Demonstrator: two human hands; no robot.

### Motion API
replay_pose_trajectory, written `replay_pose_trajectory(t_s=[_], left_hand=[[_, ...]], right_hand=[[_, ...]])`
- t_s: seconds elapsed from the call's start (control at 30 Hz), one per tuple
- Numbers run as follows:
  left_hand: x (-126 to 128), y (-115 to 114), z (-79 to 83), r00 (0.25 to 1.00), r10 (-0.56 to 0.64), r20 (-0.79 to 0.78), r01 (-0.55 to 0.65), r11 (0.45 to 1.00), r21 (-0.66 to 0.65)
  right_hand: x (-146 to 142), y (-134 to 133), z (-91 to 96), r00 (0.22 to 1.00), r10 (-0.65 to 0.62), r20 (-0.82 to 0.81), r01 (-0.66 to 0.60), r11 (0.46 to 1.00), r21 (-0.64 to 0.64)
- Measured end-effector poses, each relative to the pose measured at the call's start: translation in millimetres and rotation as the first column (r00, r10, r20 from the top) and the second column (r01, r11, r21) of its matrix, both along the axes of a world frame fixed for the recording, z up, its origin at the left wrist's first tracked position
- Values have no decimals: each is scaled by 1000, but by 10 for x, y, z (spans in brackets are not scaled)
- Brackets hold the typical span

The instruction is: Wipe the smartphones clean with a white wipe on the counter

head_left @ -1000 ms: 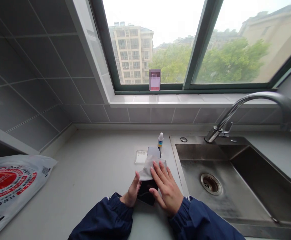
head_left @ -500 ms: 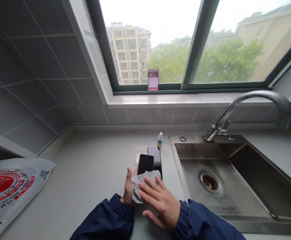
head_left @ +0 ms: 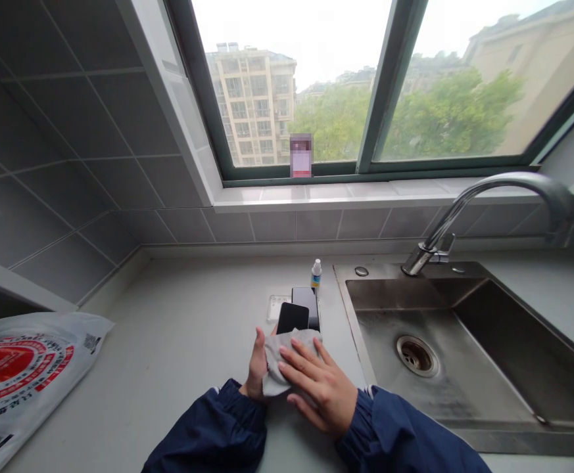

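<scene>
My left hand (head_left: 256,368) supports a black smartphone (head_left: 293,317) from below and along its left side, thumb upright; most of its fingers are hidden. Over the phone's lower half lies a grey cloth (head_left: 277,373) with a jagged edge. My right hand (head_left: 319,387) presses its fingers flat on that cloth, against the phone screen. Beyond them, a second dark phone (head_left: 305,297) rests on the counter, partly covered by the held one. A clear phone case (head_left: 275,307) lies left of it, and a small white-capped bottle (head_left: 315,272) stands behind.
On the right, a steel sink (head_left: 375,368) is set into the white counter (head_left: 178,341), with a chrome faucet (head_left: 417,257) at its back. A printed plastic bag (head_left: 25,368) lies at the left. A window (head_left: 336,182) spans the back wall.
The cloth and my right hand have shifted slightly up and to the right over the phone, covering more of its screen. The held phone has moved slightly right.
</scene>
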State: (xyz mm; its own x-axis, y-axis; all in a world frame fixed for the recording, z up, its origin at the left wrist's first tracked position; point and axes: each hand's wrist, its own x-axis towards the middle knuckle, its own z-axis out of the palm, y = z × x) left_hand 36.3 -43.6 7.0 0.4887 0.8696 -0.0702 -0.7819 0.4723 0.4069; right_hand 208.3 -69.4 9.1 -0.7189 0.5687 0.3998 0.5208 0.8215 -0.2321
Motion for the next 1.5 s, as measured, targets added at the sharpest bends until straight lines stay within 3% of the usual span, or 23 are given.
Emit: replay_pose_trajectory(t_s=[0.23, 0.4, 0.5, 0.7, 0.87, 1.0, 1.3, 1.37, 1.5], left_hand=[[28, -25, -88, 1000, -9, -7, 10, 995, 101], [31, -84, -104, 976, -112, -188, 133, 986, 105], [8, -93, -139, 964, -78, -255, 113, 985, 127], [-12, -69, -208, 980, 17, -196, 8, 992, 126], [15, -52, -43, 989, 42, -139, -41, 999, 8], [-12, -29, 68, 999, 10, -51, -12, 999, -41], [-29, -29, 87, 999, 47, -19, -48, 996, -76], [-30, -25, 66, 1000, -2, -9, 2, 998, -67], [-48, -21, -6, 972, -233, -2, 233, 972, 21]], right_hand=[[76, 109, -33, 983, -181, 10, 181, 983, -14], [120, 166, -72, 961, -269, -61, 269, 963, 0], [126, 169, -81, 958, -279, -65, 280, 960, 0], [37, 45, -14, 991, -135, 23, 135, 991, 2], [-57, -93, 16, 999, 6, 41, -6, 1000, 3], [-50, -106, 37, 997, 79, 20, -79, 997, 8], [67, 35, 88, 994, 41, -100, -32, 995, 90], [111, 81, 90, 997, -3, -74, 10, 995, 96], [189, 167, 58, 991, -128, -28, 131, 986, 105]])
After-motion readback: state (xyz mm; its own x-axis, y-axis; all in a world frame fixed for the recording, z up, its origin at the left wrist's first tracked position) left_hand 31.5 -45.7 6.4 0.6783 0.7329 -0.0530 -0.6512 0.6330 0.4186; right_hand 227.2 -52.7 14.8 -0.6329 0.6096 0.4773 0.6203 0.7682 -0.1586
